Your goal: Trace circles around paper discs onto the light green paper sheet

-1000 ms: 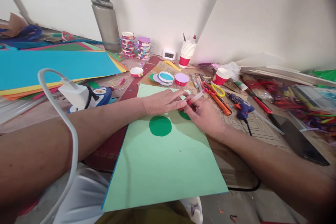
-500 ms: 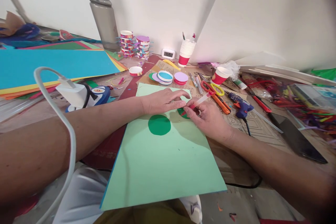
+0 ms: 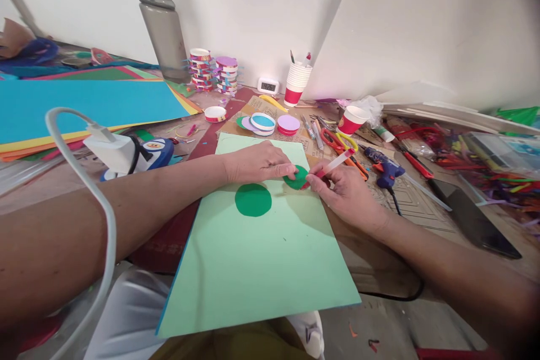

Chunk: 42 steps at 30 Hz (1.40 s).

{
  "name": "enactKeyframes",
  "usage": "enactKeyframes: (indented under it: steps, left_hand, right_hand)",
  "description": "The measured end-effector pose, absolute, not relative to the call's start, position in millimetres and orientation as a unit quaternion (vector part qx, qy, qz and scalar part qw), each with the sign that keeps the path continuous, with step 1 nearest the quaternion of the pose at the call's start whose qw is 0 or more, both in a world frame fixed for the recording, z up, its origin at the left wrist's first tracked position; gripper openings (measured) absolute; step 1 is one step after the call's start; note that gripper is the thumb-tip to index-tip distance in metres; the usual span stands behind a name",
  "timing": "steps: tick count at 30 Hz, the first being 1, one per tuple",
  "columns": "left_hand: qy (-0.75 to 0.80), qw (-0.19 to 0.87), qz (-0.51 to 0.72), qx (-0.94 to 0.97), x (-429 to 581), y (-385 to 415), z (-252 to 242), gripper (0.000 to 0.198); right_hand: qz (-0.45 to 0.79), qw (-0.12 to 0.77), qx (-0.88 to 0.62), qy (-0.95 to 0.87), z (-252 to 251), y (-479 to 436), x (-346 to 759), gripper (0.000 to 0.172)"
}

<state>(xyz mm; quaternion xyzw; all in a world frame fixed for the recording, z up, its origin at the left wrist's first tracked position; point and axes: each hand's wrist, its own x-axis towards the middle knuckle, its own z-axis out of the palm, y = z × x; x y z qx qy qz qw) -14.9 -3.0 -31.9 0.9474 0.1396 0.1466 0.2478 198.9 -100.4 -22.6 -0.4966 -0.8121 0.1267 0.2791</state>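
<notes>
A light-green sheet of paper (image 3: 261,259) with a blue edge lies in front of me. On its middle is a dark-green paper circle (image 3: 253,200). Near the sheet's upper right is a smaller green paper circle (image 3: 297,176); my left hand (image 3: 261,162) holds its left edge, with the thumb on it and the fingers curled. My right hand (image 3: 348,194) grips a pen with a red tip end and a pale see-through barrel (image 3: 333,164). Its tip end is at the small circle's right edge, tilted up to the right.
Behind the sheet lie round paper-covered cup pieces (image 3: 288,125). Scissors (image 3: 333,140), a glue gun (image 3: 386,169) and a phone (image 3: 472,216) are to the right. A white cable (image 3: 110,236) arches over my left forearm. A bottle (image 3: 162,34) stands at the back.
My hands have moved slightly apart, so more of the small green circle shows. The right hand and pen have shifted right, and my left fingers have curled in. The view has moved slightly.
</notes>
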Motion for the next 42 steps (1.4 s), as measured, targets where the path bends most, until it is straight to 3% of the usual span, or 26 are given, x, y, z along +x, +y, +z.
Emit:
enactKeyframes:
  steps: [21, 34, 42]
  left_hand:
    - [0.161, 0.238, 0.13, 0.949, -16, -5, -31, 0.046]
    - [0.131, 0.077, 0.092, 0.984, -13, -26, -22, 0.044]
    - [0.144, 0.077, 0.094, 0.982, -13, -32, -20, 0.043]
  right_hand:
    - [0.136, 0.287, -0.557, -0.767, -27, -91, 221, 0.028]
    - [0.133, 0.33, -0.55, -0.756, -19, -85, 225, 0.022]
    - [0.085, 0.304, -0.553, -0.771, -24, -81, 220, 0.023]
